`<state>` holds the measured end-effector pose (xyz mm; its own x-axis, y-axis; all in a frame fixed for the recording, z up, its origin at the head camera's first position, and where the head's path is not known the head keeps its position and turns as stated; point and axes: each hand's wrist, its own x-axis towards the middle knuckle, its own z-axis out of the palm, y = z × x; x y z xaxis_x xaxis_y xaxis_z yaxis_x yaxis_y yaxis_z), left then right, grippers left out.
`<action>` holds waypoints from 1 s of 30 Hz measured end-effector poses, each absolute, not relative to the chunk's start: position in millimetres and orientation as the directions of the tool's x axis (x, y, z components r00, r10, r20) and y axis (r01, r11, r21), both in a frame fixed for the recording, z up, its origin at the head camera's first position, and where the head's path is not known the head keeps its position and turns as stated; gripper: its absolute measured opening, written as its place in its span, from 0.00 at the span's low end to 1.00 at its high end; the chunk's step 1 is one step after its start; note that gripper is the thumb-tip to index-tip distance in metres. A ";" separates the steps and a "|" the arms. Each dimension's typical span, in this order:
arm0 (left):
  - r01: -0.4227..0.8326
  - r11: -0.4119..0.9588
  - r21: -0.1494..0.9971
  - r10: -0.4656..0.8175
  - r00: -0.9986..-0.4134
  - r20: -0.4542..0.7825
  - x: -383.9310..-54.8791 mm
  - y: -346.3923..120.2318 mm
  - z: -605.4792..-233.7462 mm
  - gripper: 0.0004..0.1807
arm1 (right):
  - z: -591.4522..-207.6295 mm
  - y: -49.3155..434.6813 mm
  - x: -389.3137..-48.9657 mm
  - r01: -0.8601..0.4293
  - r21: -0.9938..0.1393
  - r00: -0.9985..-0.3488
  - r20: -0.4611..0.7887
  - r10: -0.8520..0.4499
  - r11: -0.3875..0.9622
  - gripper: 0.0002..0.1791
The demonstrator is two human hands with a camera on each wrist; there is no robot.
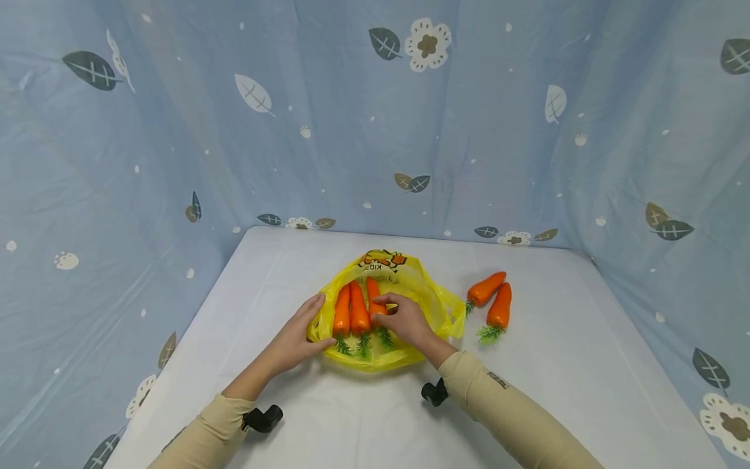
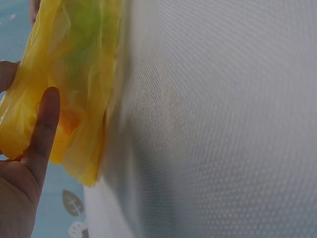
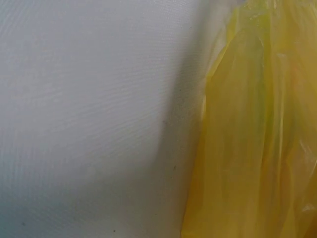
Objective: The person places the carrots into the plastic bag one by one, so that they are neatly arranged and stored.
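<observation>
A yellow plastic bag with a printed cartoon lies with its mouth spread wide. Inside it, three orange carrots with green leafy tops lie side by side: a left carrot, a middle carrot and a right carrot. My right hand reaches into the mouth and pinches the right carrot between thumb and fingers. At the bag's left side rests my left hand, thumb and fingers spread against the plastic. The left wrist view shows one straight finger along the bag's outside. My right hand is out of the right wrist view.
Right of the bag, two more carrots lie on the white table: an upper carrot and a lower carrot. A blue patterned curtain surrounds the table at the back and sides.
</observation>
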<state>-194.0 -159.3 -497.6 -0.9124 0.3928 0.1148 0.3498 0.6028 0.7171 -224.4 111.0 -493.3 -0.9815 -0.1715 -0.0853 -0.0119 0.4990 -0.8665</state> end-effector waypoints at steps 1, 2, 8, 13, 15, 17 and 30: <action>0.350 0.602 0.717 0.393 -0.912 0.115 -194.3 -159.2 -497.5 0.52 | -492.7 110.9 -224.2 -0.013 -0.866 -0.981 -0.086 -0.174 0.500 0.17; 0.352 0.603 0.716 0.394 -0.912 0.116 -194.6 -159.2 -497.4 0.52 | -492.6 111.0 -223.9 -0.016 -0.863 -0.980 -0.085 -0.178 0.504 0.17; 0.352 0.607 0.712 0.393 -0.912 0.116 -195.1 -159.1 -496.2 0.52 | -497.5 110.9 -224.3 -0.055 -0.836 -0.975 -0.072 -0.209 0.547 0.18; 0.354 0.604 0.714 0.394 -0.911 0.119 -194.5 -158.7 -495.9 0.52 | -500.9 110.2 -224.0 -0.067 -0.826 -0.975 -0.066 -0.213 0.560 0.18; 0.354 0.605 0.713 0.395 -0.911 0.118 -194.3 -158.5 -496.3 0.52 | -501.5 110.3 -223.8 -0.067 -0.825 -0.975 -0.065 -0.212 0.561 0.17; 0.350 0.604 0.716 0.395 -0.912 0.113 -194.1 -158.3 -496.2 0.52 | -501.6 110.3 -223.4 -0.072 -0.825 -0.975 -0.062 -0.215 0.561 0.17; 0.343 0.617 0.708 0.386 -0.916 0.108 -194.1 -159.7 -499.1 0.52 | -493.2 114.0 -218.4 -0.104 -0.812 -0.973 -0.035 -0.226 0.575 0.19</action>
<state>-194.1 -159.7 -499.1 -0.9162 0.3859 0.1081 0.3434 0.6169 0.7081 -218.4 114.0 -493.2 -0.9735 -0.2261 -0.0351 -0.1042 0.5746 -0.8118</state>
